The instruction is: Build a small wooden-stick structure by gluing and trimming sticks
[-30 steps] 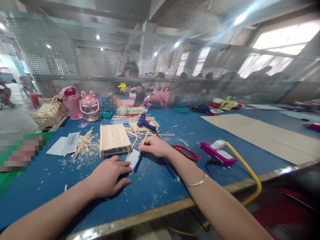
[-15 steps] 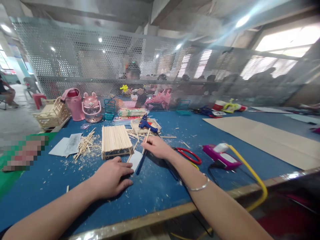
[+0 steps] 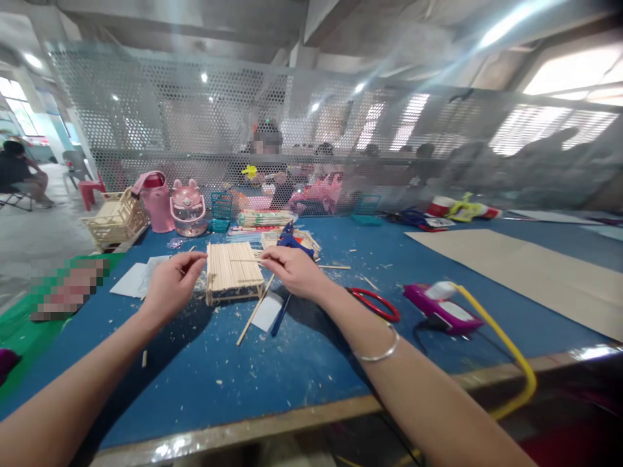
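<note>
Head view: left hand (image 3: 172,280) up off table (image 3: 195,395) now, at left end of box (image 3: 228,275); thumb and forefinger nearly meet, cannot tell whether they grip anything. Right hand (image 3: 296,269) swings in too, fingers pinching stick (image 3: 244,261), now level across slatted top rather than pointing up; contact unclear. Box sits on table between hands. Loose stick (image 3: 253,314) lies beside paper (image 3: 267,311). Glue gun (image 3: 295,241) just beyond right hand. Work seemingly shifts onto box top, stick apparently being lined up.
</note>
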Action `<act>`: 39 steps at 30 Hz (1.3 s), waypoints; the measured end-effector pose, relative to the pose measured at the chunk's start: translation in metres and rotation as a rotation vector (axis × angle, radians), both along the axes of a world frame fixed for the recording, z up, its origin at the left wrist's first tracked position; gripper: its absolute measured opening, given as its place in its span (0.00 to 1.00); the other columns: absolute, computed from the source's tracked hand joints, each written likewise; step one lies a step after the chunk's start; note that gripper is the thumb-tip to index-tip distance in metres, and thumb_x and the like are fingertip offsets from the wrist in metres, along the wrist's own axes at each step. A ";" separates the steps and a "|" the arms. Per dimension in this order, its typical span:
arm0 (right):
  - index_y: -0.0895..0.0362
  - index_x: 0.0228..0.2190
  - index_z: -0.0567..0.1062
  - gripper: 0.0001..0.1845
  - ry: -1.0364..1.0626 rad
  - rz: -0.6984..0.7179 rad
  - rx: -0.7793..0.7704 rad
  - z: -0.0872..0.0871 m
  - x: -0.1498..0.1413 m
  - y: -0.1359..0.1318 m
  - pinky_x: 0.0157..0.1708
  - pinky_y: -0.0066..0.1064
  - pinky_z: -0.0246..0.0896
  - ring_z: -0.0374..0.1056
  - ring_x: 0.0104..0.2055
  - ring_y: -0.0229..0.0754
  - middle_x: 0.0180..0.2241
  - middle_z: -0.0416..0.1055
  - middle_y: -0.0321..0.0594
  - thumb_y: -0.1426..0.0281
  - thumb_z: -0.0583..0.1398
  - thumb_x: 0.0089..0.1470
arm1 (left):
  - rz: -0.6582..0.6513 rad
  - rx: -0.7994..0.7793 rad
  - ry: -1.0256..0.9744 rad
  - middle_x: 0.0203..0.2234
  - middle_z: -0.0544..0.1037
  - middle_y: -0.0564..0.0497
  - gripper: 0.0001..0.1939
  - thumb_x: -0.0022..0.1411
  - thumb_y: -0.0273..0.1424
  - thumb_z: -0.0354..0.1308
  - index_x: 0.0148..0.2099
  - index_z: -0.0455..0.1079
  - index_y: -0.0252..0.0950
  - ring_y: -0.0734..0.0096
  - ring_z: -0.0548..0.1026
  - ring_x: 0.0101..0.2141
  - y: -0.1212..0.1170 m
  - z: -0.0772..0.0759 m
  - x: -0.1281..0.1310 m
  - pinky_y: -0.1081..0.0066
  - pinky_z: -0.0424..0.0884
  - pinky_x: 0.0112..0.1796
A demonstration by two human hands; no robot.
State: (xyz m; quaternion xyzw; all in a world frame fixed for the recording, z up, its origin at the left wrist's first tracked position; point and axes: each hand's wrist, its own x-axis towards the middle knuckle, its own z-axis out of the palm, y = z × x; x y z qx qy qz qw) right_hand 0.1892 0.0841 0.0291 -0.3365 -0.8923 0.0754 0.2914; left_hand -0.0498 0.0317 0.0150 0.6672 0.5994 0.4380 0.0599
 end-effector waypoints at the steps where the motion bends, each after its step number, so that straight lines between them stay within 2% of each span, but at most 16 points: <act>1: 0.57 0.31 0.71 0.10 0.051 0.032 0.009 -0.004 -0.004 -0.001 0.33 0.26 0.54 0.67 0.33 0.38 0.31 0.73 0.39 0.68 0.51 0.57 | -0.031 0.014 0.031 0.27 0.76 0.49 0.17 0.59 0.39 0.49 0.39 0.72 0.33 0.70 0.71 0.26 -0.002 -0.005 -0.001 0.72 0.65 0.28; 3: 0.57 0.31 0.73 0.12 0.116 0.041 0.026 -0.012 -0.011 -0.004 0.33 0.26 0.55 0.68 0.34 0.38 0.32 0.74 0.39 0.67 0.51 0.57 | -0.118 0.050 0.149 0.26 0.74 0.49 0.18 0.59 0.41 0.50 0.41 0.72 0.33 0.69 0.70 0.27 -0.005 -0.014 -0.003 0.71 0.65 0.28; 6: 0.57 0.32 0.73 0.12 0.187 -0.079 0.030 -0.023 -0.015 -0.005 0.32 0.27 0.54 0.68 0.32 0.39 0.30 0.74 0.39 0.67 0.51 0.57 | -0.194 0.188 0.389 0.29 0.72 0.47 0.17 0.56 0.41 0.55 0.42 0.72 0.35 0.66 0.69 0.32 -0.008 -0.022 0.001 0.68 0.65 0.33; 9: 0.58 0.31 0.72 0.11 0.280 -0.186 -0.005 -0.028 -0.016 -0.001 0.31 0.27 0.54 0.66 0.30 0.38 0.28 0.72 0.38 0.69 0.51 0.57 | -0.184 0.282 0.587 0.32 0.72 0.46 0.12 0.55 0.37 0.57 0.40 0.73 0.38 0.64 0.67 0.34 -0.006 -0.026 0.009 0.65 0.63 0.35; 12: 0.58 0.28 0.71 0.10 0.320 -0.188 -0.024 -0.031 -0.016 0.002 0.32 0.27 0.54 0.64 0.31 0.38 0.28 0.70 0.38 0.70 0.51 0.55 | -0.146 0.315 0.651 0.32 0.75 0.49 0.07 0.58 0.34 0.55 0.36 0.73 0.40 0.64 0.67 0.35 -0.003 -0.030 0.015 0.64 0.61 0.36; 15: 0.58 0.28 0.70 0.09 0.303 -0.148 -0.092 -0.035 -0.017 0.002 0.31 0.26 0.53 0.63 0.29 0.37 0.26 0.69 0.36 0.70 0.52 0.55 | -0.151 0.345 0.636 0.29 0.77 0.51 0.09 0.60 0.32 0.52 0.33 0.74 0.40 0.65 0.68 0.34 -0.003 -0.033 0.016 0.64 0.60 0.36; 19: 0.58 0.27 0.70 0.08 0.291 -0.145 -0.138 -0.037 -0.019 -0.001 0.31 0.26 0.52 0.63 0.29 0.37 0.25 0.69 0.35 0.70 0.52 0.54 | -0.184 0.342 0.610 0.30 0.78 0.52 0.09 0.59 0.33 0.53 0.34 0.75 0.41 0.65 0.68 0.33 -0.004 -0.033 0.017 0.62 0.59 0.37; 23: 0.58 0.27 0.70 0.09 0.293 -0.161 -0.166 -0.035 -0.019 -0.002 0.30 0.26 0.51 0.61 0.28 0.36 0.24 0.67 0.35 0.69 0.52 0.54 | -0.206 0.375 0.415 0.28 0.79 0.52 0.08 0.58 0.34 0.54 0.31 0.74 0.40 0.67 0.70 0.33 -0.005 -0.030 0.017 0.63 0.62 0.38; 25: 0.58 0.26 0.69 0.08 0.291 -0.161 -0.180 -0.035 -0.019 -0.002 0.29 0.26 0.50 0.61 0.27 0.36 0.23 0.66 0.34 0.69 0.52 0.54 | -0.129 0.405 0.248 0.26 0.78 0.51 0.09 0.58 0.34 0.54 0.29 0.73 0.38 0.69 0.71 0.31 -0.004 -0.026 0.011 0.66 0.64 0.37; 27: 0.58 0.26 0.69 0.08 0.285 -0.156 -0.187 -0.034 -0.019 -0.001 0.29 0.26 0.50 0.60 0.27 0.36 0.23 0.66 0.34 0.70 0.53 0.53 | 0.048 0.412 0.093 0.24 0.76 0.51 0.10 0.57 0.35 0.55 0.27 0.71 0.37 0.69 0.71 0.29 -0.002 -0.021 0.000 0.68 0.65 0.34; 29: 0.58 0.26 0.69 0.08 0.280 -0.151 -0.183 -0.034 -0.019 -0.001 0.28 0.26 0.50 0.60 0.26 0.36 0.22 0.65 0.34 0.70 0.52 0.54 | 0.190 0.381 0.022 0.22 0.74 0.52 0.11 0.54 0.38 0.57 0.25 0.68 0.36 0.69 0.71 0.28 0.001 -0.016 -0.010 0.68 0.65 0.32; 30: 0.58 0.26 0.69 0.08 0.280 -0.151 -0.176 -0.033 -0.018 -0.002 0.28 0.26 0.50 0.60 0.26 0.36 0.22 0.65 0.34 0.70 0.52 0.54 | 0.210 0.380 0.022 0.23 0.74 0.52 0.12 0.53 0.39 0.58 0.24 0.67 0.36 0.68 0.71 0.28 0.001 -0.015 -0.014 0.68 0.65 0.33; 31: 0.58 0.27 0.69 0.08 0.282 -0.154 -0.167 -0.033 -0.018 -0.002 0.28 0.26 0.50 0.60 0.26 0.36 0.22 0.66 0.34 0.70 0.52 0.54 | 0.194 0.390 0.048 0.24 0.74 0.51 0.12 0.53 0.39 0.58 0.24 0.67 0.36 0.68 0.71 0.30 0.002 -0.015 -0.016 0.67 0.65 0.35; 33: 0.58 0.27 0.70 0.08 0.298 -0.165 -0.144 -0.032 -0.017 -0.003 0.29 0.26 0.51 0.61 0.27 0.36 0.23 0.67 0.35 0.70 0.52 0.54 | 0.075 0.412 0.168 0.27 0.75 0.49 0.12 0.53 0.39 0.58 0.26 0.68 0.36 0.66 0.71 0.34 0.001 -0.016 -0.014 0.65 0.65 0.38; 36: 0.58 0.28 0.70 0.08 0.326 -0.177 -0.108 -0.031 -0.016 -0.006 0.31 0.26 0.53 0.63 0.29 0.37 0.25 0.69 0.36 0.70 0.52 0.54 | -0.107 0.375 0.430 0.33 0.76 0.48 0.11 0.53 0.40 0.58 0.35 0.72 0.38 0.63 0.70 0.38 -0.002 -0.022 0.000 0.62 0.63 0.41; 39: 0.58 0.29 0.71 0.08 0.313 -0.165 -0.101 -0.031 -0.016 -0.008 0.32 0.27 0.54 0.64 0.30 0.38 0.26 0.70 0.37 0.70 0.52 0.54 | -0.122 0.340 0.591 0.34 0.77 0.50 0.07 0.55 0.37 0.57 0.35 0.73 0.41 0.61 0.70 0.38 -0.006 -0.026 0.014 0.60 0.60 0.41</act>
